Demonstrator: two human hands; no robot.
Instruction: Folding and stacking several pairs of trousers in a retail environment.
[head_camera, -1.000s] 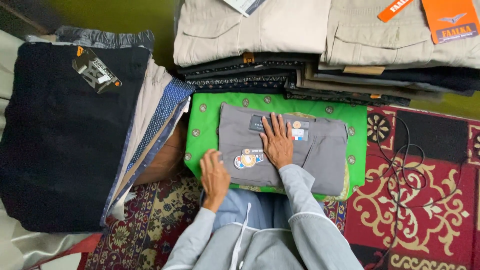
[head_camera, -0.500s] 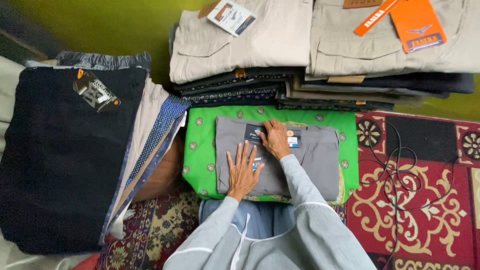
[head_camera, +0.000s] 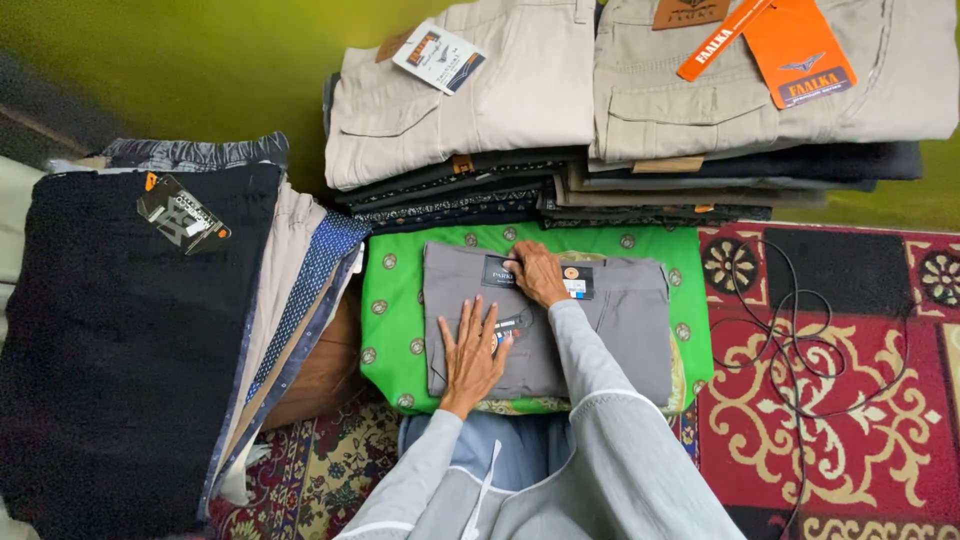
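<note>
Grey trousers (head_camera: 600, 320): lying folded on a green patterned cloth (head_camera: 385, 300), directly under both hands.
Left hand (head_camera: 472, 350): pressing flat, fingers spread, on the trousers' lower left part.
Right hand (head_camera: 538, 272): resting open, gripping nothing, near the upper edge beside a tag (head_camera: 577, 281).

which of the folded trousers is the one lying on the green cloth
The grey folded trousers under both hands, left hand and right hand. The beige pairs top the stacks behind; the dark pair tops the pile at left.
</note>
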